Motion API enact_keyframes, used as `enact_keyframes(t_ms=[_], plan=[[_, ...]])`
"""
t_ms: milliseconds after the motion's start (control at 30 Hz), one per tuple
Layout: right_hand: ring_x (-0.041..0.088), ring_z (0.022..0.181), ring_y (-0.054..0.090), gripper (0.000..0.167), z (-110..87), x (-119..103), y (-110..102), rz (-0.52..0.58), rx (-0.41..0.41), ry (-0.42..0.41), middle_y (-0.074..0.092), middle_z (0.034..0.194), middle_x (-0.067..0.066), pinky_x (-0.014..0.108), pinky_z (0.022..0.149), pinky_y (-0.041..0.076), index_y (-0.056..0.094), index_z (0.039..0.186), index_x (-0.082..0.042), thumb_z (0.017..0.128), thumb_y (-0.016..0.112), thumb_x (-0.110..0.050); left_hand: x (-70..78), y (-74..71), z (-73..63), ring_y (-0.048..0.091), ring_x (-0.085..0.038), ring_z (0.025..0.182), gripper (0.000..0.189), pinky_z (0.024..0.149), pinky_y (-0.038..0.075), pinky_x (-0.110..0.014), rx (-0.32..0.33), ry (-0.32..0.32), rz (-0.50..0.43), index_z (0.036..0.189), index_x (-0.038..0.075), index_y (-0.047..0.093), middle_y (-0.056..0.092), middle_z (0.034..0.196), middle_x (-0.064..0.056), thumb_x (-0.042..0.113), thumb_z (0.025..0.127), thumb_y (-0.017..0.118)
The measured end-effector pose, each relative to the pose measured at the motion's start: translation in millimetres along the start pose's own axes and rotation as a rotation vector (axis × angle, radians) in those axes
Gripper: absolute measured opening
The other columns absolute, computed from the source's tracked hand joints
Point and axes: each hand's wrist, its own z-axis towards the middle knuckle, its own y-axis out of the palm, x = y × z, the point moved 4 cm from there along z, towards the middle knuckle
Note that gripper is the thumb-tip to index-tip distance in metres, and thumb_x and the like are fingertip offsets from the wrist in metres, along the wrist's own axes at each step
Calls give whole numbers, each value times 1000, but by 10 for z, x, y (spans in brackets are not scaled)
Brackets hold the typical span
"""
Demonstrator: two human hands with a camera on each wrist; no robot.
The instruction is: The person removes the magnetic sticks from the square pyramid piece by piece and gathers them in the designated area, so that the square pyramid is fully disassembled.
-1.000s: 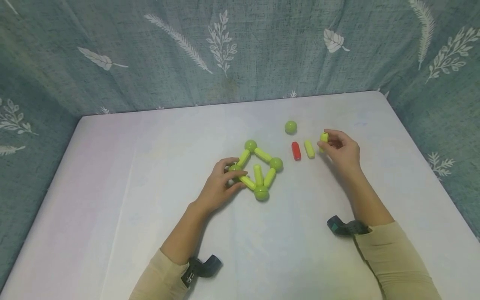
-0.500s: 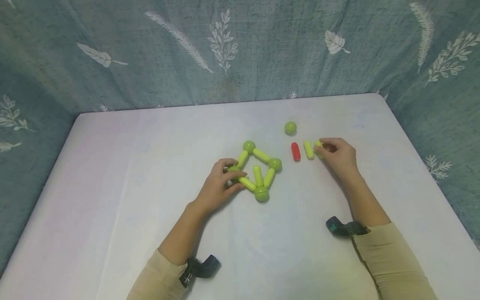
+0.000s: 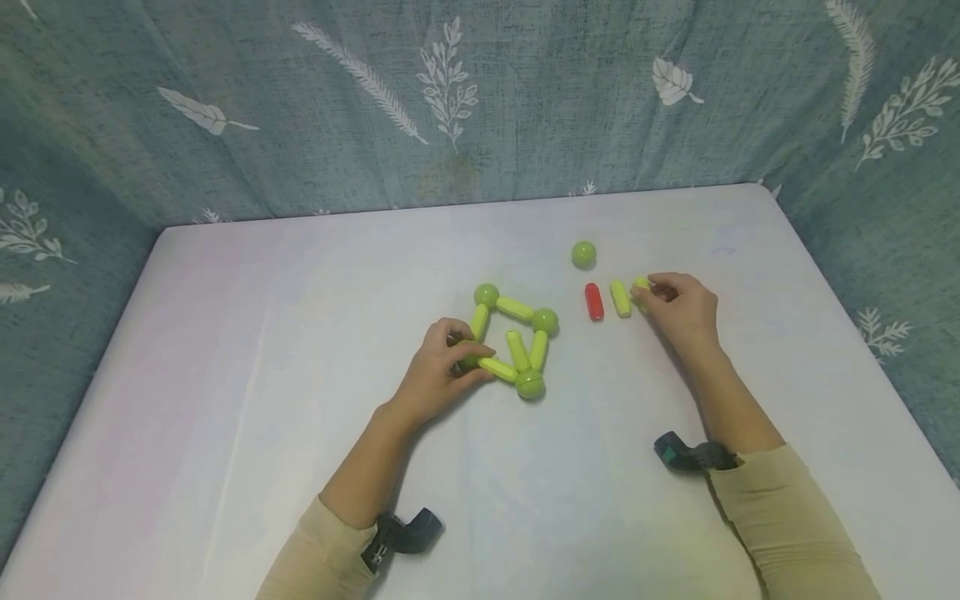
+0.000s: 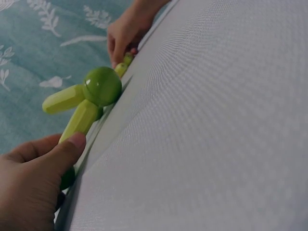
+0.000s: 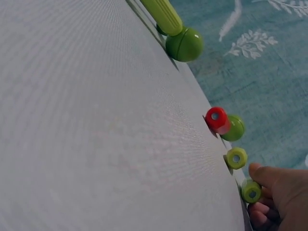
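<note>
My left hand (image 3: 444,367) holds the left corner of a four-sided frame of green balls and yellow-green rods, with the thumb on the near-left rod (image 4: 79,122). The frame's near ball (image 3: 530,384) carries an extra rod (image 4: 62,99) that sticks up off the table. Over on the right, my right hand (image 3: 684,308) pinches a loose yellow-green rod (image 5: 251,191) low at the tabletop, beside a second yellow-green rod (image 3: 620,298). Grey discs show in the rod ends in the right wrist view. My left fingers mostly hide the corner ball (image 3: 468,361).
A red rod (image 3: 594,302) lies left of the loose yellow-green ones, and a single green ball (image 3: 583,254) sits behind it. The white table (image 3: 337,292) ends at a leaf-patterned teal curtain (image 3: 525,108) at the back and sides.
My right hand has lowered its rod from upright to lying beside the other yellow-green rod. The frame has turned slightly counterclockwise under my left hand, its far ball shifting left and near ball right.
</note>
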Motion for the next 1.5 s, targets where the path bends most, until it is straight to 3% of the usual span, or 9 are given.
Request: enact_keyframes(t_ms=[400,600,700,900,1067,1200,1333,1400,1500], plan=[[29,99,56,47,-20,-27,-6,-3,13,-8,61,110,17,39,84,48,58,124,-1,90,63,-34,13,-8,-12,47,-22,105,27,82,47,-32,2,4,16,100,14,72,46,112,-7,21,75,80],[24,98,51,45,-39,-93,-53,49,38,-2,59,112,12,32,80,45,59,126,-7,90,63,-33,19,-11,-4,46,-23,107,27,85,46,-35,5,14,17,101,14,72,46,112,-7,21,76,80],[22,96,49,43,-80,-180,-53,60,23,-53,60,112,11,28,79,43,59,126,-8,91,63,-31,8,-2,-7,46,-23,106,27,86,46,-35,4,19,19,100,14,72,46,112,-7,21,75,80],[24,91,53,37,-209,-429,30,61,-38,-261,62,107,12,30,77,44,63,121,-6,88,67,-24,6,4,4,46,-23,105,27,86,45,-35,6,51,29,99,14,72,46,110,-7,22,75,80],[19,85,53,34,-364,-624,185,123,-186,-402,63,100,11,24,73,44,64,115,-4,85,72,-17,21,7,2,45,-22,104,27,87,43,-36,3,95,27,99,14,73,47,108,-6,24,74,80],[18,87,53,37,-542,-788,336,194,-441,-490,64,101,8,22,76,46,64,117,-4,83,73,-15,39,14,-1,45,-20,101,29,87,42,-34,-11,173,16,99,14,73,47,106,-4,24,73,81],[17,84,54,45,-704,-890,488,183,-673,-529,66,98,5,24,74,47,62,120,-5,80,76,-18,55,20,-5,44,-20,101,29,87,41,-33,-26,227,-2,100,14,73,47,104,-3,23,73,81],[16,80,54,52,-754,-911,543,156,-715,-532,67,97,4,25,70,47,59,124,-5,79,78,-21,61,24,-9,44,-20,100,29,86,41,-33,-23,245,0,100,13,73,47,103,-4,23,73,81],[14,77,52,58,-790,-922,599,129,-712,-535,68,97,5,25,67,46,55,128,-3,78,78,-23,68,23,-13,44,-21,99,29,84,41,-34,-18,253,17,99,13,73,47,102,-4,23,73,81]])
